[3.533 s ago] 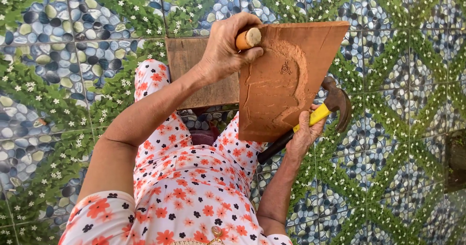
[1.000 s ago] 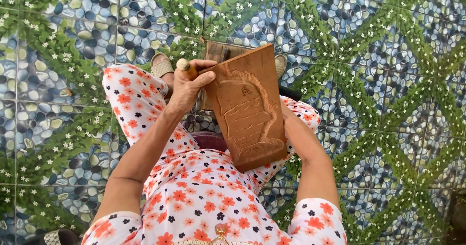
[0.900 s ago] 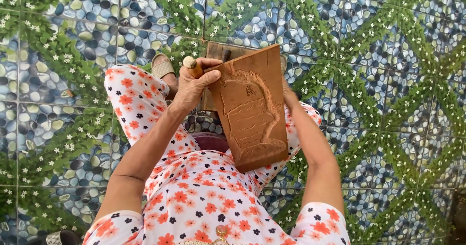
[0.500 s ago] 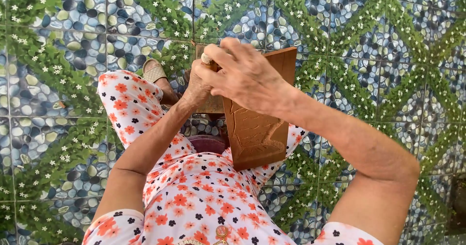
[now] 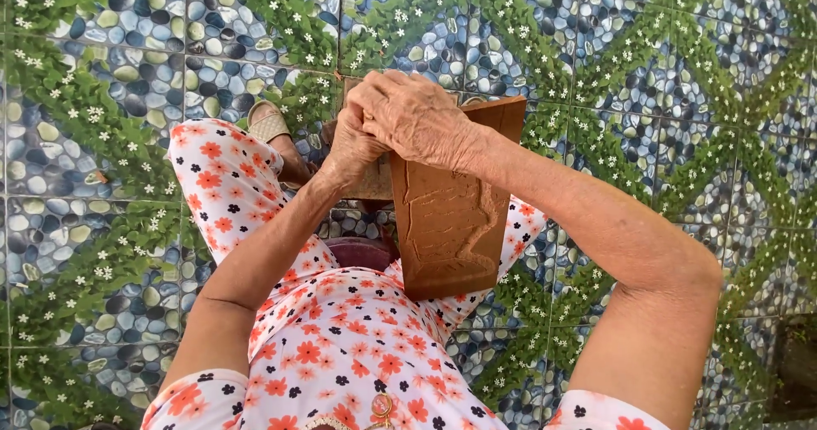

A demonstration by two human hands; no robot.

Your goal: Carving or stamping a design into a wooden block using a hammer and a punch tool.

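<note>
**Wooden carving propped on the lap, both hands crowded at its top edge**

Tiled floor [image 5: 664,98], patterned with pebbles and green vines, carries everything here; the person sits on it in flowered clothing [image 5: 340,353]. Against the lap leans the carved wooden panel [image 5: 447,226], its lower edge between the thighs and its top edge toward the far side of the floor, tilted rather than flat. The right hand [image 5: 417,115] lies curled over the left hand [image 5: 353,149] at that top edge; the left grip seems pressed together around something, but what it pinches is hidden. With nothing else bracing the panel, I judge it could twist or slide off the lap onto the hard tiles. A sandalled foot [image 5: 268,123] sits just beside it.
</note>
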